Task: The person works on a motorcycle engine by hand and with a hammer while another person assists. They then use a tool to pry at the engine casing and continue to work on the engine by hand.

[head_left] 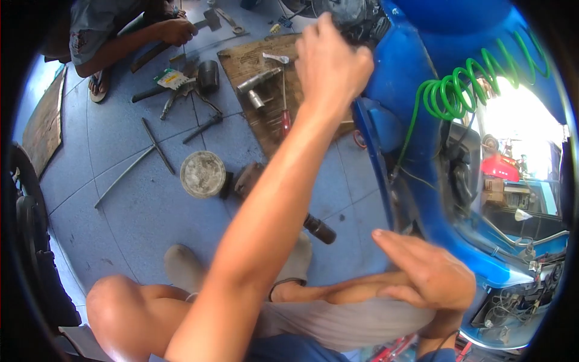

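Observation:
My left hand point(333, 63) reaches far forward, back of the hand up and fingers curled, beside a dark mechanical part point(362, 30) at the blue bodywork. What those fingers hold, if anything, is hidden. Above my bent knee, my right hand point(431, 271) has its fingers stretched out and the thumb apart, with nothing in it. Under my left arm lies a wooden board point(241, 57) bearing a metal socket handle point(259, 82), a red-handled screwdriver point(285, 123) and a small wrench point(275, 58).
Another person's hand point(178, 31) grips a hammer point(211, 20) at upper left. A black mallet point(208, 76), a round tin point(202, 175) and thin rods point(158, 146) lie on the tiles. Blue bodywork point(407, 72) with a coiled green hose point(446, 99) bounds the right.

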Demonstrator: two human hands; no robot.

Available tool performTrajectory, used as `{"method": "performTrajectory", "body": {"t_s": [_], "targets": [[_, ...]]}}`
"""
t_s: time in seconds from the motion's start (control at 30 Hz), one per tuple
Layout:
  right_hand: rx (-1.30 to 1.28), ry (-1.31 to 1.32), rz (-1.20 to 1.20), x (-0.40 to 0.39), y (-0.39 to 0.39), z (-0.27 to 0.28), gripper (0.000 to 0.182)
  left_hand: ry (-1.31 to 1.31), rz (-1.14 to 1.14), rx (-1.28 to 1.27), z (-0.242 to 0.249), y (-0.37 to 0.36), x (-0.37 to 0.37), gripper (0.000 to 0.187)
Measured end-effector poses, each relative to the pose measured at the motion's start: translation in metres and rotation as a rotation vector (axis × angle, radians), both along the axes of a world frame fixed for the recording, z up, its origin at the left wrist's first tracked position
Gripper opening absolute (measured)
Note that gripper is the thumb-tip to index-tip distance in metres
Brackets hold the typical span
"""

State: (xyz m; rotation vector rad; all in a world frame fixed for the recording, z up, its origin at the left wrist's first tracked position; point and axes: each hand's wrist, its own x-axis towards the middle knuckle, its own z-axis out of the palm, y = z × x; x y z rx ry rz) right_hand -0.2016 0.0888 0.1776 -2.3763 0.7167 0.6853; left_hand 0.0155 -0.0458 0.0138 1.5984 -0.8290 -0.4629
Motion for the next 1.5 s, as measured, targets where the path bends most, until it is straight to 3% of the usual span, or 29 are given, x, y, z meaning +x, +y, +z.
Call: {"method": "performTrajectory", "body": {"t_s": [0.07,0.13,0.27,0.33,0.4,0.43,0.47,0.57,0.7,0.87,1.27,1.33,1.5], "targets": [[0.012,-0.019,0.007,-0.001,-0.003,-0.001,0.083,-0.084,0.052,-0.053,0.007,-0.034,0.004,0.084],[0.024,-0.033,0.01,0.0,-0.007,0.001,0.082,-0.255,0.05,0.098,0.017,-0.065,0.005,0.089],[0.006,-0.109,0.024,0.006,-0.015,-0.001,0.08,-0.534,0.081,0.198,-0.008,-0.12,-0.005,0.089],[0.035,-0.153,-0.004,0.01,-0.017,-0.002,0.081,-0.545,0.095,0.168,-0.016,-0.14,-0.001,0.087],[0.018,-0.201,0.009,0.01,-0.022,-0.002,0.081,-0.856,0.148,0.213,-0.019,-0.151,0.006,0.107],[0.022,-0.206,0.006,0.01,-0.023,-0.001,0.08,-0.836,0.094,0.179,-0.018,-0.15,0.005,0.095],[0.032,-0.216,0.008,0.011,-0.023,-0.002,0.08,-0.856,0.101,0.186,-0.017,-0.15,0.005,0.095],[0.064,-0.207,-0.009,0.012,-0.028,-0.003,0.08,-1.086,0.005,0.343,-0.009,-0.153,0.005,0.056],[0.061,-0.183,-0.003,0.01,-0.033,-0.005,0.081,-1.079,0.159,0.238,-0.026,-0.17,-0.004,0.052],[0.035,-0.179,0.011,0.01,-0.033,-0.008,0.083,-0.972,0.019,0.209,-0.017,-0.161,-0.001,0.053],[0.025,-0.119,0.007,0.018,-0.03,-0.005,0.081,-0.859,0.056,0.127,-0.015,-0.163,-0.002,0.062],[0.026,-0.129,0.016,0.018,-0.028,-0.005,0.081,-0.889,-0.011,0.211,-0.016,-0.162,-0.002,0.076],[0.023,-0.135,0.038,0.016,-0.025,-0.005,0.082,-0.93,0.002,0.227,-0.005,-0.156,0.0,0.071]]}}
